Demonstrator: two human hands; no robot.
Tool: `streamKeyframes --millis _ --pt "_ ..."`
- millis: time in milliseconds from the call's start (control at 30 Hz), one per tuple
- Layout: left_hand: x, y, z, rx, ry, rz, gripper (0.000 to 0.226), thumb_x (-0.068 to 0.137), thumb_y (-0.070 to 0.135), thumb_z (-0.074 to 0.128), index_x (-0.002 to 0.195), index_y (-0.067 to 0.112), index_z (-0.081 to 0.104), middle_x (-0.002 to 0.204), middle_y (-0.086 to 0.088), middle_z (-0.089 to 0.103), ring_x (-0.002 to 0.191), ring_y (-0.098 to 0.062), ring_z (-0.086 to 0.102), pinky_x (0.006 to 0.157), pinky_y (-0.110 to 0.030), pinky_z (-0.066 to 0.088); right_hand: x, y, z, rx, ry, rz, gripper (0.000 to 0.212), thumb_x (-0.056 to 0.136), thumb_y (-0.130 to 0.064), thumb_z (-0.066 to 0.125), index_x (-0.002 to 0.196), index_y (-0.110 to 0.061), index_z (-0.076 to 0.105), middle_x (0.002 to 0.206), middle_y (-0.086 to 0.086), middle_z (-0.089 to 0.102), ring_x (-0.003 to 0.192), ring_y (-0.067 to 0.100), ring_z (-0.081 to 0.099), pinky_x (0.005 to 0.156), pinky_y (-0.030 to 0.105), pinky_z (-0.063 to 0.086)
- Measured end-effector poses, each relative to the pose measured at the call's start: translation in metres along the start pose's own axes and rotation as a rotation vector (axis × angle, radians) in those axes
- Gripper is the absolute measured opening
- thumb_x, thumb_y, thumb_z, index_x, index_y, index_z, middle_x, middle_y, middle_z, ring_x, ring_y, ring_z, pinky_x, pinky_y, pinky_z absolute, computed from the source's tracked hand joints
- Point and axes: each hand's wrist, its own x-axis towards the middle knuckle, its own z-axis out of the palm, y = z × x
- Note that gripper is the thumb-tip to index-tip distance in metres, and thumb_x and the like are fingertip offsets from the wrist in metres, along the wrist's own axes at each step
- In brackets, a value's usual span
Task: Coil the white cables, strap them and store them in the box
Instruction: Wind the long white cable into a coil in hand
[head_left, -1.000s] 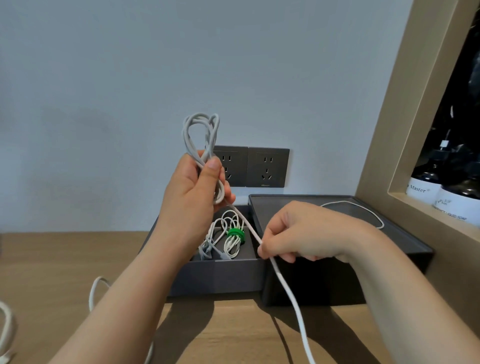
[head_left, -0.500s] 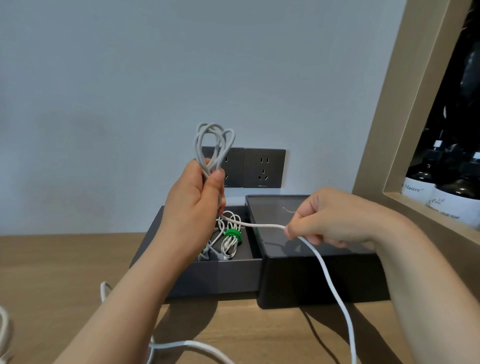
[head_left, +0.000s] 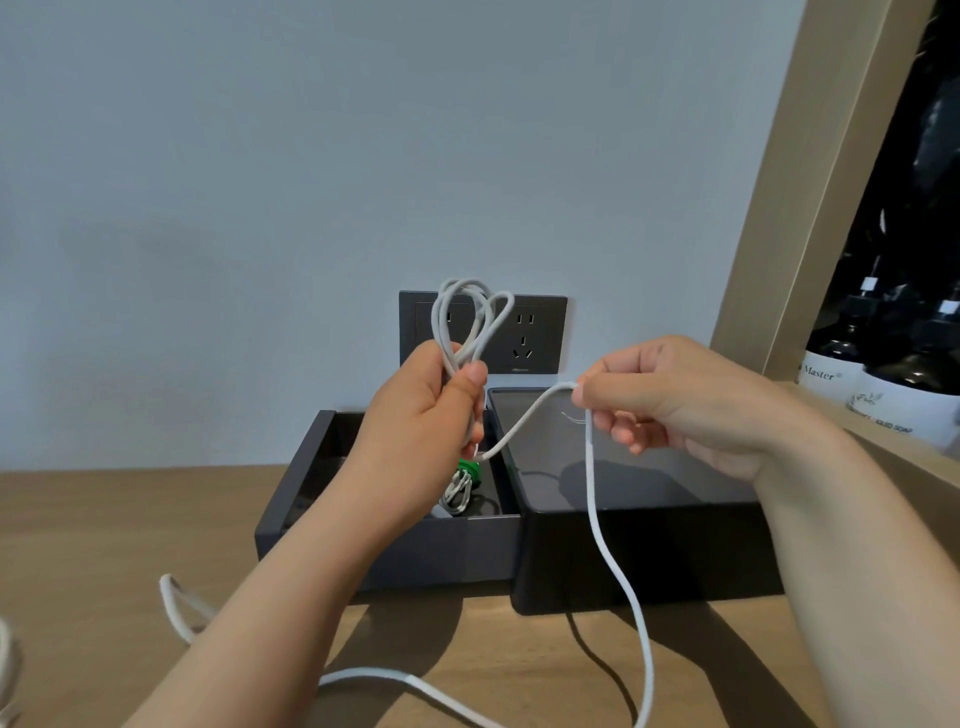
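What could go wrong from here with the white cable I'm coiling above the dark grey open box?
1. The uneven white cable loops are held only by the left hand's grip; they could slip and unravel.
2. The long tail below the right hand trails across the wooden table and may snag on the black tray's corner.

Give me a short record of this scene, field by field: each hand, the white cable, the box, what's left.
Left hand: grips coiled loops of the white round cable, loops pointing up
Right hand: pinches that cable's loose run, which trails down to the wooden table
Open dark grey box: holds a coiled white cable bound with a green strap
Remaining: finish coiling, strap, store
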Motion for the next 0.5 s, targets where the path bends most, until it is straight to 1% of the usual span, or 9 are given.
streamKeyframes --millis 67,167,300,400,500 --pt "0.001 0.0 -0.002 0.023 0.003 0.0 0.02 0.101 0.024 0.044 0.092 0.007 0.052 0.068 0.001 0.053 0.061 -0.014 0.05 0.066 -0.036 0.051 0.0 0.001 0.0 -0.026 -0.015 -0.016 0.02 0.087 -0.005 0.064 0.067 -0.008 0.063 0.053 0.0 0.055 0.043 0.006 0.046 0.045 0.015 0.041" --pt "0.001 -0.002 -0.005 0.076 0.043 0.024 0.021 0.1 0.024 0.045 0.092 0.007 0.052 0.068 -0.001 0.053 0.061 -0.016 0.05 0.063 -0.035 0.048 -0.003 0.0 -0.002 -0.053 -0.137 0.004 0.013 0.088 -0.004 0.062 0.075 -0.005 0.064 0.055 0.001 0.055 0.045 0.005 0.047 0.047 0.014 0.042" --pt "0.002 -0.003 -0.01 0.191 0.118 0.093 0.022 0.1 0.025 0.043 0.088 0.01 0.052 0.064 0.001 0.054 0.056 -0.009 0.048 0.051 -0.017 0.042 -0.004 0.002 -0.008 -0.06 -0.282 0.058 0.016 0.085 0.003 0.063 0.075 -0.007 0.07 0.065 0.007 0.062 0.052 0.007 0.056 0.052 0.016 0.048" --pt "0.001 -0.004 -0.01 0.228 0.118 0.115 0.022 0.1 0.026 0.043 0.088 0.01 0.052 0.066 -0.001 0.055 0.058 -0.01 0.05 0.05 -0.015 0.041 -0.003 0.003 -0.01 -0.061 -0.282 0.073 0.015 0.084 0.004 0.065 0.077 -0.007 0.072 0.069 0.01 0.066 0.058 0.01 0.06 0.056 0.019 0.052" --pt "0.002 -0.005 -0.01 0.237 0.117 0.107 0.022 0.1 0.026 0.043 0.089 0.009 0.052 0.067 -0.002 0.055 0.059 -0.01 0.05 0.051 -0.017 0.042 -0.002 0.005 -0.011 -0.079 -0.202 0.072 0.011 0.084 0.003 0.066 0.079 -0.003 0.073 0.071 0.012 0.068 0.059 0.012 0.063 0.058 0.019 0.053"
